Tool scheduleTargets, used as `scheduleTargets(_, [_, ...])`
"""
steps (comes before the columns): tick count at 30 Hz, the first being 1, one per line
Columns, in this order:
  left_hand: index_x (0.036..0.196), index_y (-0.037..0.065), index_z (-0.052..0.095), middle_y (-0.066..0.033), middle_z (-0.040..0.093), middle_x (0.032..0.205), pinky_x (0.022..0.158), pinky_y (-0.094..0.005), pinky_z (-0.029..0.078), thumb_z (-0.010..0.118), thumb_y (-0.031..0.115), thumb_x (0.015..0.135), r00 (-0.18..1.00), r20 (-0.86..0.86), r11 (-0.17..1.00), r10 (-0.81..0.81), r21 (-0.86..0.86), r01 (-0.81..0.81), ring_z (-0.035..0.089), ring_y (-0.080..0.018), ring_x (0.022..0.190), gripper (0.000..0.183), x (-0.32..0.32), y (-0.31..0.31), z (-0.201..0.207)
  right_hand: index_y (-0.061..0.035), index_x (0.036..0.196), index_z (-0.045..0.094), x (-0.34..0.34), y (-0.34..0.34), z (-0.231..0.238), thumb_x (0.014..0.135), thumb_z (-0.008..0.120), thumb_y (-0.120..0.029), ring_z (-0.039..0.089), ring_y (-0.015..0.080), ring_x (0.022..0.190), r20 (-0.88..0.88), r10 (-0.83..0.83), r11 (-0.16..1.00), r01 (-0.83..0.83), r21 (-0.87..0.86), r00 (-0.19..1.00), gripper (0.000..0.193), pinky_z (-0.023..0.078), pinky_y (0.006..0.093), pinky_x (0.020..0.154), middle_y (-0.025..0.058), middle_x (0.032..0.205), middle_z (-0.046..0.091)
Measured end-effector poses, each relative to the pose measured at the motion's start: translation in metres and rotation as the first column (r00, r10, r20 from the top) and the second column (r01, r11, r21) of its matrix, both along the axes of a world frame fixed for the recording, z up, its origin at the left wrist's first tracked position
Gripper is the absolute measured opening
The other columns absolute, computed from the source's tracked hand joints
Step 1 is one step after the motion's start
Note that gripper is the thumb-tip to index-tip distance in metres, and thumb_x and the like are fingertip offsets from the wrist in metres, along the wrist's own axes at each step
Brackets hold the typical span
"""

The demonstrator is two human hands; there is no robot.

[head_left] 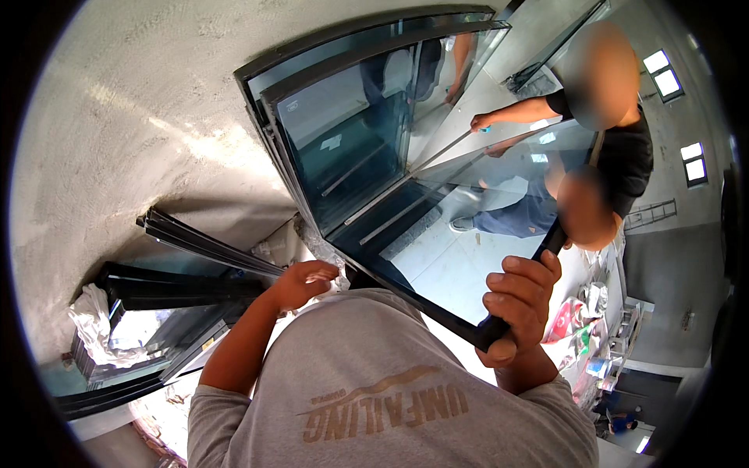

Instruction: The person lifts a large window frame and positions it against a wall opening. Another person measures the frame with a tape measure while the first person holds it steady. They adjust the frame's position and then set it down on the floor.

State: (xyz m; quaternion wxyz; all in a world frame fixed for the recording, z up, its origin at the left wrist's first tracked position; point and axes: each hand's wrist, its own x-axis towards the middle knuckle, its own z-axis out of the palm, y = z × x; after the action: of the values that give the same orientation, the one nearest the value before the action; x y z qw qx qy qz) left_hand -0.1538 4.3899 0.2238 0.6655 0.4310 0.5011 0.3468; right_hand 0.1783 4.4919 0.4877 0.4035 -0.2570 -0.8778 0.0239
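While its near corner is gripped by the right hand (521, 303), with fingers and thumb wrapped round the black frame, the glass panel (460, 234) is held tilted ahead of the body, its near edge slanting forward and leftward to a far-left corner by the foot of the leaning panels (343, 148). By that far-left corner the left hand (303, 285) is placed, nothing seen in its loosely bent fingers; contact with the frame cannot be made out. The far edge appears to be held by a co-worker's hand (481, 122), and the long axis cannot be judged.
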Motion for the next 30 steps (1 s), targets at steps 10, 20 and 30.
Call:
scheduleTargets(10, [0.121, -0.003, 0.073, -0.0105, 0.077, 0.114, 0.102, -0.036, 0.054, 0.074, 0.015, 0.101, 0.919, -0.005, 0.898, 0.394, -0.208, -0.387, 0.071, -0.0203, 0.109, 0.027, -0.036, -0.058, -0.062, -0.015, 0.091, 0.066, 0.009, -0.011, -0.005, 0.112, 0.035, -0.06, 0.067, 0.0262, 0.101, -0.034, -0.047, 0.999, 0.047, 0.008, 0.998, 0.058, 0.034, 0.0502, 0.114, 0.0045, 0.09, 0.073])
scheduleTargets(20, [0.122, -0.003, 0.07, -0.0142, 0.075, 0.115, 0.099, -0.0387, 0.056, 0.071, 0.012, 0.102, 0.889, -0.045, 0.888, 0.455, -0.05, -0.457, 0.073, -0.0252, 0.106, 0.025, -0.05, -0.026, -0.042, -0.0152, 0.089, 0.071, 0.005, -0.004, -0.005, 0.11, 0.041, -0.055, 0.068, 0.025, 0.103, -0.081, -0.015, 1.0, 0.016, 0.016, 0.997, 0.054, 0.034, 0.0489, 0.114, 0.0034, 0.093, 0.076])
scheduleTargets(30, [0.116, -0.002, 0.072, -0.0123, 0.076, 0.11, 0.095, -0.0378, 0.057, 0.067, 0.01, 0.104, 0.862, -0.098, 0.866, 0.497, -0.008, -0.5, 0.073, -0.0235, 0.101, 0.017, -0.05, -0.022, -0.02, -0.0175, 0.097, 0.074, 0.011, -0.007, -0.012, 0.108, 0.041, -0.051, 0.069, 0.0217, 0.106, -0.154, -0.001, 0.999, 0.006, 0.033, 0.988, 0.048, 0.033, 0.0492, 0.115, 0.0012, 0.098, 0.078])
